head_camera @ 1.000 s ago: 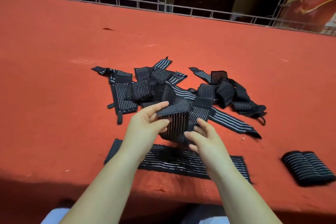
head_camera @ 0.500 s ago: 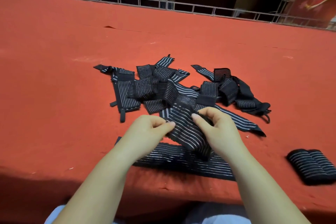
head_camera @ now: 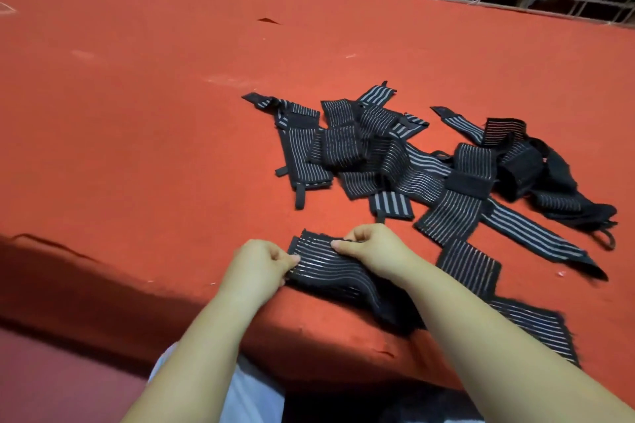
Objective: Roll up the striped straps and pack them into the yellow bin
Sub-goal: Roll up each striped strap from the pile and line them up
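Both the left hand [head_camera: 262, 261] and right hand [head_camera: 369, 244] are pinching a strap [head_camera: 330, 268] lying at the counter [head_camera: 137, 113] edge, perhaps overhanging it.

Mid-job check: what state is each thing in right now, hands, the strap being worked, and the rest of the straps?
Left hand: pinching the strap's left end.
Right hand: gripping the strap's far edge.
Held strap: flat on the red table, not yet rolled.
Strap pile: loose, tangled, unrolled.
Yellow bin: not in view.

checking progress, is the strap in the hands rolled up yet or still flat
Still flat: the strap lies spread on the red table, left hand and right hand pinching its near end.
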